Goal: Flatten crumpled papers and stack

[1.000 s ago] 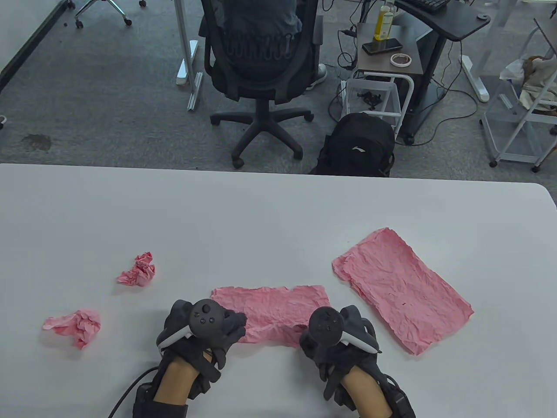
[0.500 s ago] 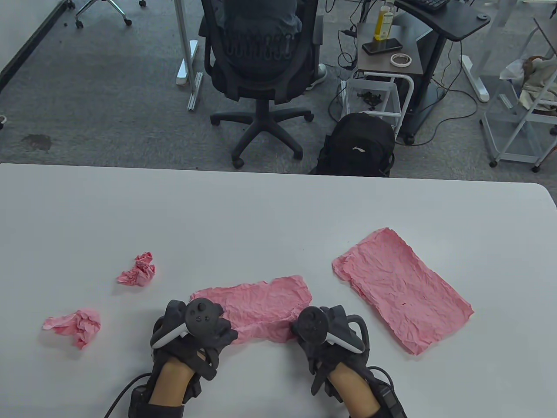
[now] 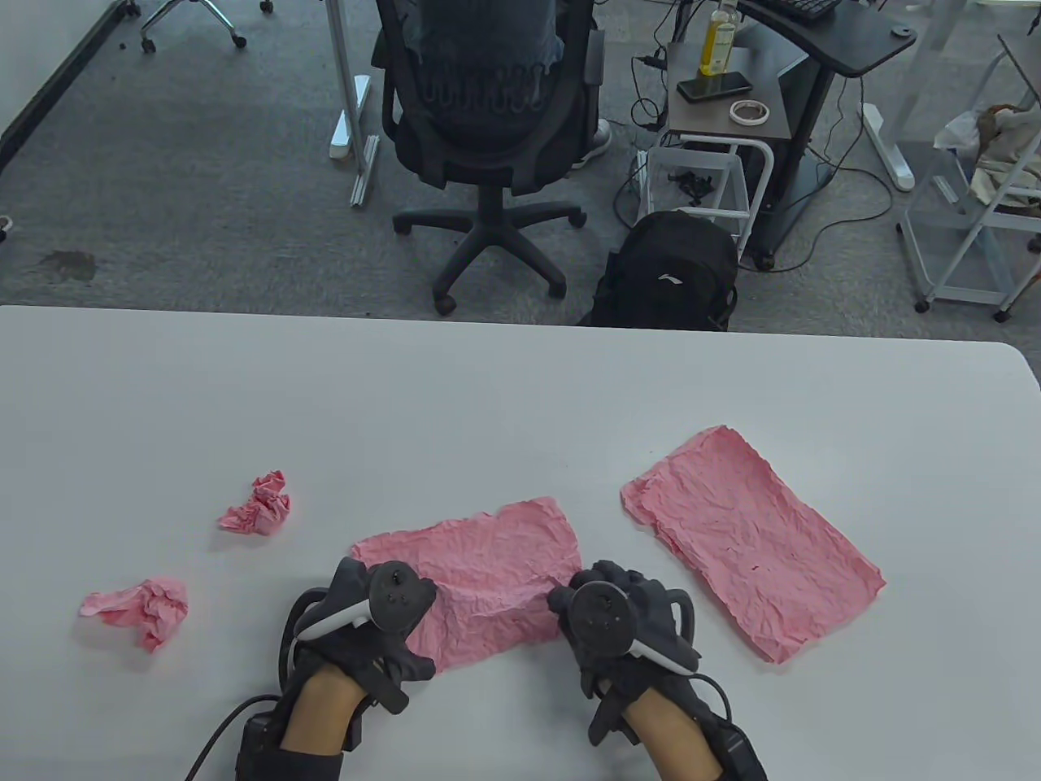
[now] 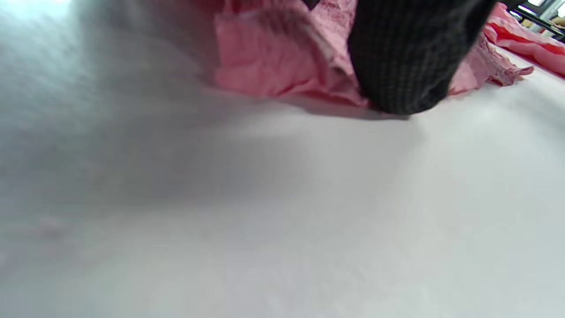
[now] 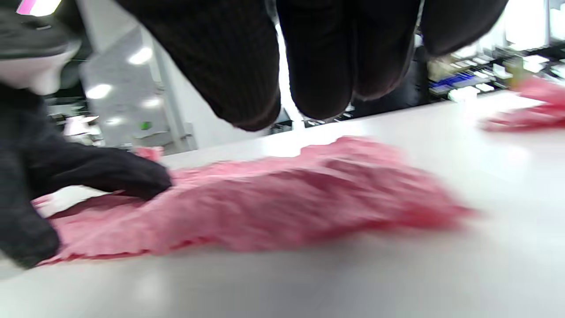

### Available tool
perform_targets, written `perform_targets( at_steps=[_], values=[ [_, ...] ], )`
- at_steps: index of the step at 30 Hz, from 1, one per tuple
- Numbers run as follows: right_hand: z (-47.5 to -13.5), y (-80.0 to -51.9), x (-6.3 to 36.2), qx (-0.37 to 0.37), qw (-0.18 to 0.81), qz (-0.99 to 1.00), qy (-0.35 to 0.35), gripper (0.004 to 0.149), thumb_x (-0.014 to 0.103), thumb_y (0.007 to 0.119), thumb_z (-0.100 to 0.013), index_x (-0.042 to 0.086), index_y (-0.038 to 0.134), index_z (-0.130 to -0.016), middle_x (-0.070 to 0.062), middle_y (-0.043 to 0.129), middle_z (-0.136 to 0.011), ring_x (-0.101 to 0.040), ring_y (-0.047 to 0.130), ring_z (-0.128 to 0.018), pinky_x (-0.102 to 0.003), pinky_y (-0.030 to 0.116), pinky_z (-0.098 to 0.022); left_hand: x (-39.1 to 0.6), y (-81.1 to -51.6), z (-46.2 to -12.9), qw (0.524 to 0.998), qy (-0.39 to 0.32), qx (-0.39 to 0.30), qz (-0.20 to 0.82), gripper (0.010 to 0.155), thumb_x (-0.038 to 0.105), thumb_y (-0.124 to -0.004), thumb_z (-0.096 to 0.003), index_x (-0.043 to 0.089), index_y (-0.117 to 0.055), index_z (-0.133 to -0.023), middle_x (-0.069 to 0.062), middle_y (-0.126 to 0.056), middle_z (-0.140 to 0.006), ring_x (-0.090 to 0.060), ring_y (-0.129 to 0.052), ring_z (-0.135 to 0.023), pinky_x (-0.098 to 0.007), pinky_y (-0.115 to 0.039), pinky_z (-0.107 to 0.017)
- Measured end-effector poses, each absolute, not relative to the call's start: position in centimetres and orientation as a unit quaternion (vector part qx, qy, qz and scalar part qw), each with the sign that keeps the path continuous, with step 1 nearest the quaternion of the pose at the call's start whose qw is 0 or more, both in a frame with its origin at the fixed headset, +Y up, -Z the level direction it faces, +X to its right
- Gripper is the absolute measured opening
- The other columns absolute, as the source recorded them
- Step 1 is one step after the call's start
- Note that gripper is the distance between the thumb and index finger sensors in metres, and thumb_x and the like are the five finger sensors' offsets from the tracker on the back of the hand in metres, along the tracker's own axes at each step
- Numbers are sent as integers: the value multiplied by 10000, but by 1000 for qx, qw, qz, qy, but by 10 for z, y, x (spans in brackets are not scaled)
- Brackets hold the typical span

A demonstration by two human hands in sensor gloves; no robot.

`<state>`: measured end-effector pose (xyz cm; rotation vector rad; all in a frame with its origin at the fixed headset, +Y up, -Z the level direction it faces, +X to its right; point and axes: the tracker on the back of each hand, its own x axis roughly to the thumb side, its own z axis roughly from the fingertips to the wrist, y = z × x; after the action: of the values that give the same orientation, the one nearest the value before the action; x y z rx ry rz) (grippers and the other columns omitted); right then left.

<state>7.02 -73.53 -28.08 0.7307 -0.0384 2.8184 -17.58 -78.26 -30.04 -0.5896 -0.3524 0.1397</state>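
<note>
A wrinkled pink sheet (image 3: 480, 569) lies spread on the white table (image 3: 488, 390) in front of me. My left hand (image 3: 382, 610) rests on its near left part. In the left wrist view a gloved fingertip (image 4: 406, 66) presses the sheet (image 4: 273, 57) to the table. My right hand (image 3: 610, 618) is at the sheet's right edge. In the right wrist view its fingers (image 5: 247, 66) hang just above the sheet (image 5: 265, 207). A stack of flattened pink sheets (image 3: 748, 537) lies to the right. Two crumpled pink balls (image 3: 260, 504) (image 3: 142, 606) lie to the left.
The stack shows as a pink blur at the right edge of the right wrist view (image 5: 529, 106). Beyond the table's far edge stand an office chair (image 3: 488, 138), a black backpack (image 3: 675, 272) and a side table (image 3: 724, 98).
The sheet has shifted left and turned, its right end now farther from me, and more of it lies spread out. Both hands moved left with it.
</note>
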Motion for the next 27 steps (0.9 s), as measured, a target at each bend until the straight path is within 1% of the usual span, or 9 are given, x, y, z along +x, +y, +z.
perform_targets(
  at_steps=[5,7,9,11,14,18,20,24,27],
  values=[
    [-291,-761,47,231,44,967,94,538,204,839,-461,166,713,-983,-213,725,-1009,-499,780,-826,-601,693,-525,-170,-785,-298,934,-182,-299,67,1031,601,-891,-391,275,-266,-1144,-74,-85,-1154,-405,-126,-1128,-726,-197,-753],
    [-303,-768,70,166,52,973,153,581,206,825,-474,213,618,-1016,-138,557,-1076,-415,624,-919,-576,642,-567,-173,-786,-298,933,-172,-307,72,1038,609,-892,-385,289,-257,-1142,-66,-82,-1155,-380,-109,-1132,-724,-204,-753],
    [-312,-767,91,103,94,982,130,578,140,858,-442,153,674,-990,-167,605,-1046,-443,646,-878,-548,671,-500,-173,-786,-298,932,-164,-312,80,1045,600,-899,-383,291,-247,-1138,-48,-73,-1151,-364,-90,-1132,-718,-186,-755],
    [-317,-766,112,67,67,983,159,591,163,850,-453,172,636,-1004,-144,575,-1064,-438,635,-874,-525,662,-503,-173,-785,-298,935,-158,-312,65,1077,616,-897,-372,265,-217,-1130,-59,-78,-1148,-373,-98,-1129,-717,-205,-755],
    [-316,-764,122,62,90,984,143,582,171,870,-443,141,669,-988,-177,603,-1048,-466,652,-849,-536,659,-497,-178,-787,-298,933,-140,-324,68,1116,652,-890,-361,272,-162,-1117,-55,-14,-1127,-370,-13,-1108,-711,-177,-753],
    [-304,-732,112,157,170,973,-14,532,232,880,-449,100,760,-949,-216,707,-1008,-503,744,-801,-568,689,-484,-180,-788,-299,929,-146,-333,71,1134,665,-897,-348,277,-153,-1111,-71,-5,-1118,-355,18,-1099,-703,-147,-747],
    [-300,-724,90,187,178,966,-22,516,260,839,-480,104,749,-964,-236,704,-1012,-525,721,-825,-601,672,-503,-176,-789,-298,926,-157,-336,70,1133,661,-904,-345,281,-159,-1110,-67,-11,-1119,-354,8,-1103,-705,-143,-744],
    [-306,-748,37,237,107,955,139,576,385,765,-514,238,611,-1049,-210,455,-1142,-552,468,-978,-671,562,-597,-167,-791,-295,922,-186,-332,74,1123,664,-894,-348,288,-164,-1114,-72,-2,-1117,-349,21,-1099,-702,-121,-736],
    [-329,-777,27,191,89,951,226,607,399,742,-518,284,508,-1067,-165,333,-1158,-530,322,-1008,-720,435,-630,-168,-791,-295,921,-182,-335,76,1118,663,-894,-348,292,-171,-1116,-68,2,-1115,-340,23,-1101,-693,-115,-739]
  ],
)
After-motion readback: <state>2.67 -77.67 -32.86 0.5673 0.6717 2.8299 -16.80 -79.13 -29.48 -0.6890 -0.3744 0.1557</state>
